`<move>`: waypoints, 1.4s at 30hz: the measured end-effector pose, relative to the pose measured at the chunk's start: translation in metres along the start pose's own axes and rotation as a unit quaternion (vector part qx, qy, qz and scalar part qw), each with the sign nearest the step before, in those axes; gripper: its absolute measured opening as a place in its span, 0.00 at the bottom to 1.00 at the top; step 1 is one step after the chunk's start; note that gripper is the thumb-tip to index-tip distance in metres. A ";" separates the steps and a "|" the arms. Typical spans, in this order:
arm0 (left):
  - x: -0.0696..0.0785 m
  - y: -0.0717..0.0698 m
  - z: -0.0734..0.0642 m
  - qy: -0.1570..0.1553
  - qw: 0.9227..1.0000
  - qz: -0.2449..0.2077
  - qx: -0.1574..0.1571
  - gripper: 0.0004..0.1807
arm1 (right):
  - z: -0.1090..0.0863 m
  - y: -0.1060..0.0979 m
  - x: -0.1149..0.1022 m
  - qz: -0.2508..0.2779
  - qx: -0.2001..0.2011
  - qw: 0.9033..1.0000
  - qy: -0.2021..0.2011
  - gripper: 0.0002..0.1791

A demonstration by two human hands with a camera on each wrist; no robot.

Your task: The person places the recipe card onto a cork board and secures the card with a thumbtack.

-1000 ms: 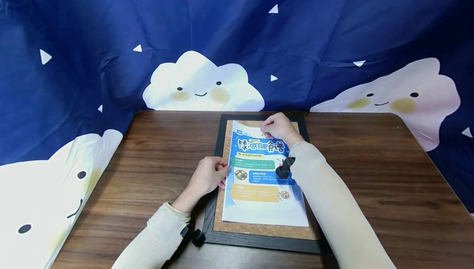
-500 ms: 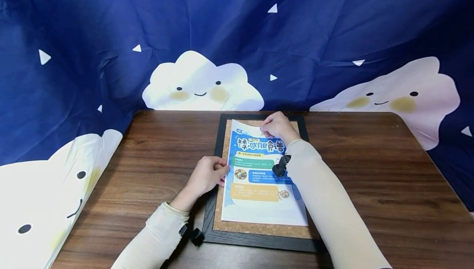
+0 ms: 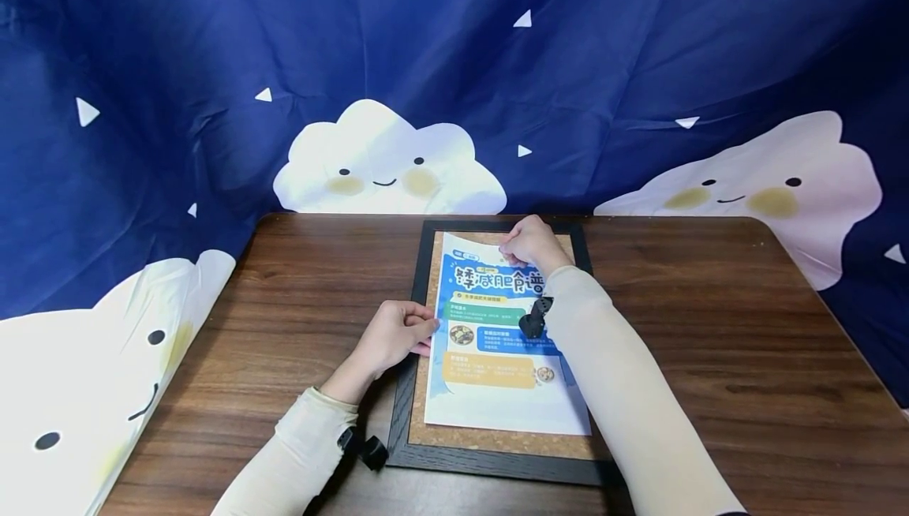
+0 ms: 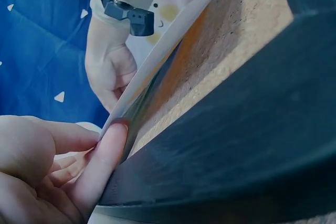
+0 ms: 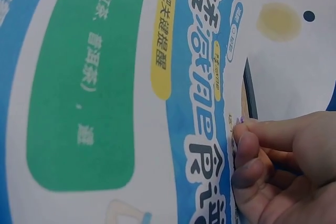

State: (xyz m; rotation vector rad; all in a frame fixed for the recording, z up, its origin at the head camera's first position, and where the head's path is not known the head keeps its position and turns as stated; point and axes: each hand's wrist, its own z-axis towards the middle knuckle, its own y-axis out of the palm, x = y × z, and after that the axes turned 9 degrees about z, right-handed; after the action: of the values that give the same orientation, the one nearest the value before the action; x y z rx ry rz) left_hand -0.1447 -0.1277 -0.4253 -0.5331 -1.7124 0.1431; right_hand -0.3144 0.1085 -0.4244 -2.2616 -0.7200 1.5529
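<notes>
A printed paper poster (image 3: 497, 409) with blue, green and yellow blocks lies over a black-framed cork board (image 3: 497, 440). My left hand (image 3: 398, 334) pinches the poster's left edge between thumb and fingers. In the left wrist view that edge stands raised off the bare cork (image 4: 262, 19). At the top edge, right of the middle, my right hand (image 3: 533, 244) pinches a tiny purple thing, which looks like a pushpin (image 5: 242, 120), against the paper. The fingertips hide most of it, and I cannot tell whether its point is in the cork.
The board lies on a dark brown wooden table (image 3: 319, 279), near its far edge. Behind hangs a blue curtain (image 3: 568, 66) with white clouds and triangles. Small black cameras sit on both wrists; the right sleeve (image 3: 632, 390) passes over the board's right side.
Both hands keep their places at the poster's left and top edges. The right wrist and forearm have shifted slightly to the left; the poster has barely moved.
</notes>
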 end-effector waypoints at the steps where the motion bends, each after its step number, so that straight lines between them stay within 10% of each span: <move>1: 0.000 -0.001 0.000 0.001 1.000 -0.004 -0.003 0.10 | 0.000 0.000 0.000 -0.011 0.002 1.000 -0.001 0.05; 18: -0.005 -0.001 0.006 -0.009 1.000 -0.012 -0.019 0.10 | -0.010 -0.001 -0.005 -0.040 0.027 0.999 0.017 0.08; 42: -0.036 -0.021 0.004 0.024 0.998 -0.050 -0.011 0.09 | -0.043 -0.027 0.050 0.123 -0.049 0.976 -0.172 0.14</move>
State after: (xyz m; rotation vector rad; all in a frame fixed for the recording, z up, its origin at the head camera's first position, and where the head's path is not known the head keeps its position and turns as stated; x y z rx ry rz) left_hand -0.1499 -0.1606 -0.4509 -0.4633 -1.6907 0.0400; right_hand -0.2657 0.1600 -0.4340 -2.2441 -0.6313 2.1062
